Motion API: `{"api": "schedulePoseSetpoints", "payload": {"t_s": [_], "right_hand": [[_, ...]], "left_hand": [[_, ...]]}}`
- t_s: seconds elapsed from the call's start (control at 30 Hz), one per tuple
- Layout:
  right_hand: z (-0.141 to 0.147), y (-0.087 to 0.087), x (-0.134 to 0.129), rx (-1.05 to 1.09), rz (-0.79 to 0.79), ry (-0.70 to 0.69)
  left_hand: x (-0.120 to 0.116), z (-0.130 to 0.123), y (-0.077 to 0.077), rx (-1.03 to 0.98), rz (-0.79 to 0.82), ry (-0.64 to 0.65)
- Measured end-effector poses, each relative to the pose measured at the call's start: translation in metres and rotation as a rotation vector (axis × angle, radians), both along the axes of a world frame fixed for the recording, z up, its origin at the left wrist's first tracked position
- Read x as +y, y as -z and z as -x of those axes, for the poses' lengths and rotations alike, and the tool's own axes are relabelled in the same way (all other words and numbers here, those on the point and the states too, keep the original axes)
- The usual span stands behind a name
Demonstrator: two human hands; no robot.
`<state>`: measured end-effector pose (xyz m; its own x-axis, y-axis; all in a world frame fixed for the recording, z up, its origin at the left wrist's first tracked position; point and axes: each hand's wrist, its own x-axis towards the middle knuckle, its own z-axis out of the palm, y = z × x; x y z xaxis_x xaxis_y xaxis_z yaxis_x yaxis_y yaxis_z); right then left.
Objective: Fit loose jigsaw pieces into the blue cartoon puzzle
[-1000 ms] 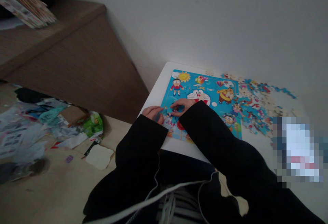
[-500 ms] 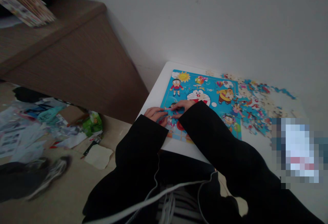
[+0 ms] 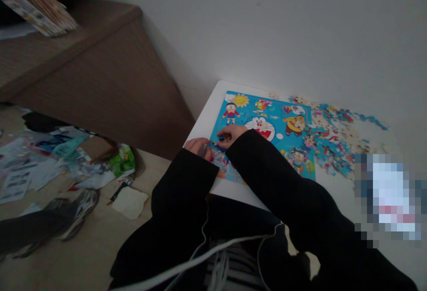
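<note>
A blue cartoon puzzle board [image 3: 245, 115] lies on a white table [image 3: 208, 104]. My left hand [image 3: 199, 147] is at the board's left edge, fingers curled, with something small and unclear at its fingertips. Close beside it, my right hand [image 3: 231, 135] rests over the lower left part of the picture, its fingers bent inward; what they may hold is too small to tell. Loose puzzle pieces [image 3: 336, 137] are heaped to the right of the board, some showing pale backs.
A brown wooden cabinet [image 3: 100, 69] stands at the left, bearing a stack of paper items [image 3: 43, 6]. Papers and bags [image 3: 66, 153] litter the floor beside a person's shoe [image 3: 82, 211]. A white cable [image 3: 200, 257] crosses my lap. A pixelated patch covers the right side.
My right hand has shifted slightly left and its fingers have curled more. My left fingers have bent inward. The shoe at the left has moved, and the view has shifted slightly.
</note>
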<state>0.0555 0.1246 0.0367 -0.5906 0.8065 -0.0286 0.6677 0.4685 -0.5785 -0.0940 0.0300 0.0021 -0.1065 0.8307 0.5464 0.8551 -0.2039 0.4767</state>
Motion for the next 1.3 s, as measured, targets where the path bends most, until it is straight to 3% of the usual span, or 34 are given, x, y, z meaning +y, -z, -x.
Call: {"api": "schedulePoseSetpoints", "payload": {"t_s": [0.17, 0.37, 0.7, 0.87, 1.07, 1.17, 1.3], "right_hand": [[-0.001, 0.002, 0.010, -0.113, 0.053, -0.011], [-0.002, 0.015, 0.013, -0.051, -0.081, -0.105], [-0.001, 0.025, 0.014, 0.031, -0.120, -0.101], [-0.006, 0.011, 0.002, 0.229, -0.235, -0.071], [-0.052, -0.043, -0.052, 0.542, -0.461, -0.229], [-0.091, -0.059, -0.079, 0.543, -0.514, -0.162], [-0.156, -0.060, -0.093, 0.400, -0.505, 0.055]], "left_hand": [[0.004, 0.000, 0.009, 0.074, 0.000, 0.081], [0.003, -0.002, 0.012, 0.149, 0.014, 0.143], [0.004, -0.003, 0.012, 0.176, -0.044, 0.121], [0.005, -0.002, 0.012, 0.172, -0.059, 0.110], [0.006, -0.003, 0.012, 0.247, 0.011, 0.193], [0.007, -0.002, 0.014, 0.263, 0.031, 0.162], [0.010, 0.001, 0.016, 0.248, 0.069, 0.193]]}}
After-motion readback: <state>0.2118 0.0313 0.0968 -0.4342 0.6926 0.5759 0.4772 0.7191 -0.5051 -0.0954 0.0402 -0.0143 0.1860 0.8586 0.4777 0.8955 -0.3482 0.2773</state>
